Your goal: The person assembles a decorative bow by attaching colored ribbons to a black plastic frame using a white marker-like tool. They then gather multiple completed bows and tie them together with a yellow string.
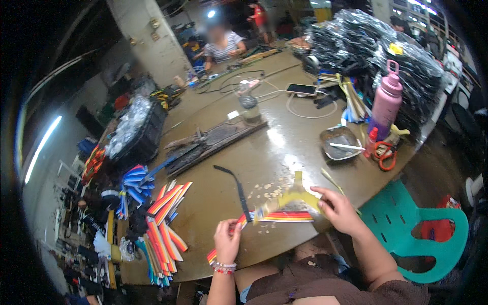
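At lower centre, the left hand [227,238] pinches a long red-yellow-white striped strap [285,217] running rightward; the right hand [333,207] grips a blurred yellow object [297,197] above it.

A yellow piece [295,198] is smearing into motion blur beside the right hand [338,208], losing its outline, hiding part of the striped strap [300,217] and leaving unclear whether the fingers are gripping it. The left hand [227,236] is covering another stretch of the strap, while the lower edge is cutting off its forearm [221,291]. Pale bits [269,190] are lying too small to identify, plastic [356,30] is veiling the heap's contents, and the table [305,142] is hiding the blurred far person [223,48] below the chest.
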The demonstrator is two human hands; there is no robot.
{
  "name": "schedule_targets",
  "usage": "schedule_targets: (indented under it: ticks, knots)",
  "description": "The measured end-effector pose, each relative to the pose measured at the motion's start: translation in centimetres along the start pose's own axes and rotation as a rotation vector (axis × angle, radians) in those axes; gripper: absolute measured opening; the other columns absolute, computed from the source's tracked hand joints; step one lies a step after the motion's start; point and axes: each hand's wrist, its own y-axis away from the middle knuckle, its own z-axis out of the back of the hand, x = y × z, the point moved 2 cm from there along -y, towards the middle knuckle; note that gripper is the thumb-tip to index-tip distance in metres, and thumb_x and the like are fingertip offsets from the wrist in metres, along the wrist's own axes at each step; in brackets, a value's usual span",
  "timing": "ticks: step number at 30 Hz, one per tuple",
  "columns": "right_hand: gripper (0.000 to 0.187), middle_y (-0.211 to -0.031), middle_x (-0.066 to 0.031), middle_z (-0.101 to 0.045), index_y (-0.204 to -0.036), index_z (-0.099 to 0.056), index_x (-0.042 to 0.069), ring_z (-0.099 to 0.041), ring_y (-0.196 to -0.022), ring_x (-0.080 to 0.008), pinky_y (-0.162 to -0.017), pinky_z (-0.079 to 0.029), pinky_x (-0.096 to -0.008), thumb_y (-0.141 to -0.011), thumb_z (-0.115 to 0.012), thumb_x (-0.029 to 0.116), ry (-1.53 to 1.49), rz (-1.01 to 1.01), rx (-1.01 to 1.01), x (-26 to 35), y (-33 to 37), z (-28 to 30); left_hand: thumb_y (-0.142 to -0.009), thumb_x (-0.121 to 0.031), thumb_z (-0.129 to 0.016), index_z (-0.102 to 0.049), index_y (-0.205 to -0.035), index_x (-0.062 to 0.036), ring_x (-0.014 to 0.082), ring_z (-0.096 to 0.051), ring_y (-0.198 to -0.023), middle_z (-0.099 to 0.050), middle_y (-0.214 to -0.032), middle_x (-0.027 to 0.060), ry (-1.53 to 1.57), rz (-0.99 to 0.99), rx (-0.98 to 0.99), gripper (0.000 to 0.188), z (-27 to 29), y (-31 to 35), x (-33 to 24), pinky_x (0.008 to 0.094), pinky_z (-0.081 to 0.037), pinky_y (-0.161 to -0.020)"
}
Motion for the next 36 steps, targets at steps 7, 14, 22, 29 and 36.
schedule_targets:
  ticks: [7, 14, 22, 29, 36]
  knots:
    - [0.031, -0.106, -0.0036, -0.060, -0.124, -0.051, 0.001, -0.057, -0.078, -0.0073, -0.066, -0.047, -0.0221, -0.096, -0.050, 0.012, -0.462, 0.159, -0.858, -5.0, -0.2, 9.9, -0.080, -0.008, -0.064, -0.058, -0.090, -0.0027, 0.0325, -0.053, -0.102, -0.056, -0.103, 0.0159, -0.242, -0.200, -0.043, 0.012, -2.9, 0.0, 1.4, 0.0427, -0.041, -0.089]
    - [0.039, -0.096, -0.0081, -0.061, -0.120, -0.047, -0.001, -0.061, -0.081, -0.0127, -0.070, -0.050, -0.0248, -0.088, -0.064, 0.011, -0.477, 0.017, -1.156, -15.9, -0.5, 21.6, -0.079, -0.010, -0.064, -0.058, -0.091, -0.0038, 0.0323, -0.051, -0.103, -0.056, -0.104, 0.0152, -0.261, -0.198, -0.043, 0.014, -3.0, 0.1, 1.4, 0.0431, -0.040, -0.089]
    - [0.049, -0.088, -0.0225, -0.063, -0.110, -0.061, 0.005, -0.060, -0.088, -0.0417, -0.074, -0.047, -0.0460, -0.086, -0.058, 0.048, 0.750, -0.408, -1.207, -25.4, -5.6, 28.2, -0.078, -0.010, -0.064, -0.060, -0.093, -0.0054, 0.0324, -0.051, -0.101, -0.056, -0.105, 0.0143, -0.239, -0.161, -0.044, 0.017, -2.9, 0.0, 1.3, 0.0418, -0.041, -0.089]
    - [0.035, -0.091, -0.0244, -0.063, -0.109, -0.057, 0.005, -0.060, -0.090, -0.0423, -0.075, -0.047, -0.0485, -0.082, -0.067, 0.024, 0.782, -0.488, -0.975, -24.7, -7.3, 27.8, -0.078, -0.009, -0.064, -0.059, -0.092, -0.0047, 0.0321, -0.051, -0.098, -0.056, -0.103, 0.0139, -0.264, -0.177, -0.051, 0.016, -3.0, -0.3, 1.0, 0.0415, -0.041, -0.086]
    - [0.040, -0.104, -0.0215, -0.059, -0.118, -0.053, -0.004, -0.056, -0.101, -0.0394, -0.084, -0.045, -0.0443, -0.084, -0.064, 0.014, 0.778, -0.073, -1.283, -22.1, -9.2, 27.6, -0.078, -0.009, -0.063, -0.059, -0.094, -0.0048, 0.0322, -0.051, -0.099, -0.055, -0.104, 0.0138, -0.258, -0.168, -0.041, 0.017, -3.0, -0.3, 1.1, 0.0421, -0.041, -0.086]
